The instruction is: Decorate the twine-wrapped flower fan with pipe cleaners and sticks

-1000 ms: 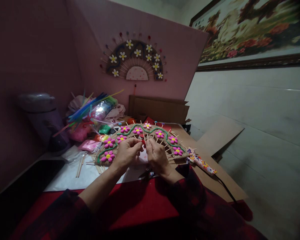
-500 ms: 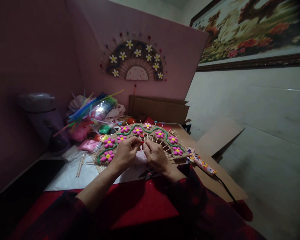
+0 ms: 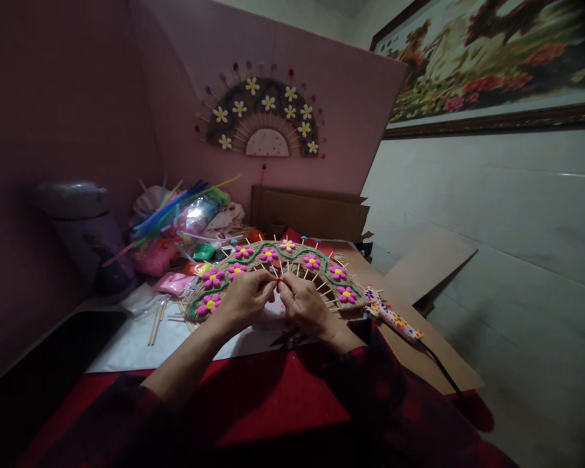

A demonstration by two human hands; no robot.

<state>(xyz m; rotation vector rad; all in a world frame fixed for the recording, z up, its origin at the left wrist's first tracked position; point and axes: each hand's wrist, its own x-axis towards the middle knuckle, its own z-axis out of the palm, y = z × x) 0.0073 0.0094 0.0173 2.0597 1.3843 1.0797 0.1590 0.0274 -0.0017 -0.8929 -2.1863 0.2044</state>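
Between the fingertips of both hands is a small bit of red material, perhaps modelling clay. My left hand pinches it from one side, and my right hand pinches it from the other. Behind them lies a half-round fan of brown twine and thin sticks, trimmed with pink flowers and a wavy green line. My hands hide its lower middle, where a pale centre piece partly shows. Scissors lie below my right hand on the white sheet.
A similar fan with white flowers hangs on the pink board. Left are bagged clay and colourful pipe cleaners, loose sticks and a dark flat slab. A flower-patterned glue gun rests on cardboard at right.
My fingertips have shifted slightly, and the red bit between them looks a little more drawn out sideways. The fan and the surrounding things stay put.
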